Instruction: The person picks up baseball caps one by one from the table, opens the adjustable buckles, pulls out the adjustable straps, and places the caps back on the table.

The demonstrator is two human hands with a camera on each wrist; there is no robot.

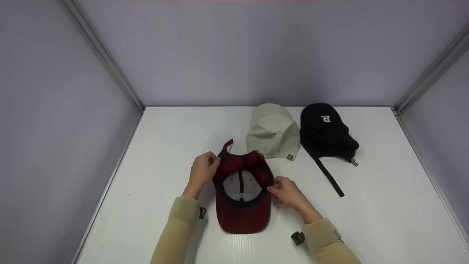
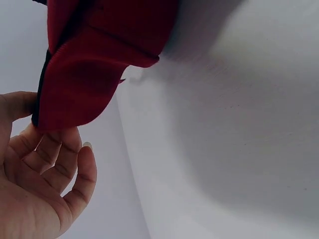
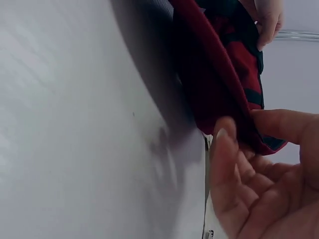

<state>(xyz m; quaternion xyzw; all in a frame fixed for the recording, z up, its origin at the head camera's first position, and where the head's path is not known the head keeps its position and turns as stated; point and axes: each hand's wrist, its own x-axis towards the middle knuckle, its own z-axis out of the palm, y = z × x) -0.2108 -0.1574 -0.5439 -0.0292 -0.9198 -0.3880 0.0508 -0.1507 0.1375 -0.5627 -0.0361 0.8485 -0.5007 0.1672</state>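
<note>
A dark red baseball cap (image 1: 243, 218) is held with its inside facing up and its brim toward the person. My left hand (image 1: 203, 169) pinches the cap's left rim near the back strap (image 1: 228, 144); in the left wrist view, thumb and fingers grip the red cloth (image 2: 79, 94). On the opposite side, my right hand (image 1: 289, 192) pinches the rim near the brim's right end. The right wrist view shows the right thumb and fingers (image 3: 227, 164) on either side of the red edge (image 3: 219, 55), with the cap raised off the surface there.
Behind the red cap lies a beige cap (image 1: 273, 128), very near its back edge. Beside that is a black cap (image 1: 320, 135) with a white letter, its long strap (image 1: 329, 178) trailing forward. The white table (image 1: 146, 220) is bounded by grey walls (image 1: 234, 51).
</note>
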